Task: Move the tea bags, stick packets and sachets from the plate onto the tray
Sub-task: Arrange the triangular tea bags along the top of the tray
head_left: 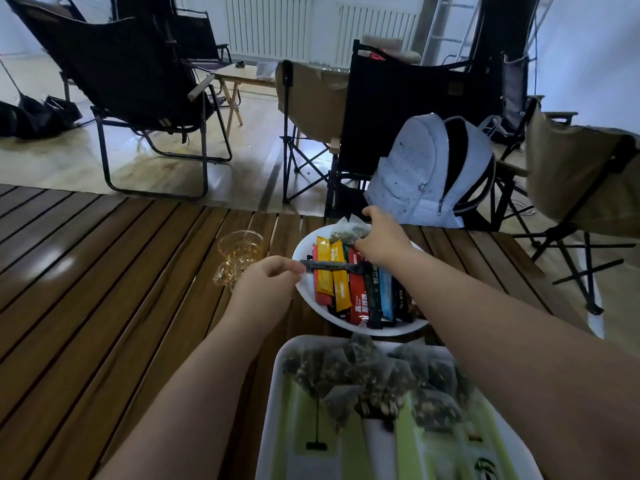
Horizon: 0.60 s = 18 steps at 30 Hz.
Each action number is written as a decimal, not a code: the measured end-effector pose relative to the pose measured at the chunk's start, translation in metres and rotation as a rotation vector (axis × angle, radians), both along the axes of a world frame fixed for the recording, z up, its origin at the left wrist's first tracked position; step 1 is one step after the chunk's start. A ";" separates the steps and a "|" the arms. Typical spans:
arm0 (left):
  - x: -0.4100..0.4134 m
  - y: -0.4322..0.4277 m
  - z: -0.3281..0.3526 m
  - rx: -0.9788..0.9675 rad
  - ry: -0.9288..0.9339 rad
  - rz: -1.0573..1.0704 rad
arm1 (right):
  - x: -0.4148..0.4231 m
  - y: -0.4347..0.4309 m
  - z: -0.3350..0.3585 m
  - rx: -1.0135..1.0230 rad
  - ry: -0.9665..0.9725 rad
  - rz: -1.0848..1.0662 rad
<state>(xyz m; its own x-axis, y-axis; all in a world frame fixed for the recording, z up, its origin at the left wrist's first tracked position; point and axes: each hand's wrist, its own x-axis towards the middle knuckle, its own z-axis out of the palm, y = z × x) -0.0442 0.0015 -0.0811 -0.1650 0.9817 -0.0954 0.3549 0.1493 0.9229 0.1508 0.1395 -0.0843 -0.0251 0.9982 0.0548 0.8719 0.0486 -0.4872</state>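
White plate (304,289) holds yellow, orange, red, black, blue stick packets (349,289); tray (349,441) green-striped.

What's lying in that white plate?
The white plate holds colourful stick packets, a black fork laid across them, and a mesh tea bag at the far rim. The right hand covers the rest.

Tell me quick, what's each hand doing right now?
Left hand: closed on the black fork's handle.
Right hand: reaching over the plate, pinching a tea bag.
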 end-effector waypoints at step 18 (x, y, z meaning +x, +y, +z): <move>0.004 -0.003 0.006 -0.021 -0.062 -0.003 | 0.015 -0.011 0.014 0.169 0.286 -0.099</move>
<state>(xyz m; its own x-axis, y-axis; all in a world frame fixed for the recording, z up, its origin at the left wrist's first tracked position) -0.0399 -0.0012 -0.0753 -0.1550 0.9799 -0.1255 0.2980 0.1675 0.9397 0.1656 0.1282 -0.0699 0.1113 0.9713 0.2101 0.7056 0.0716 -0.7050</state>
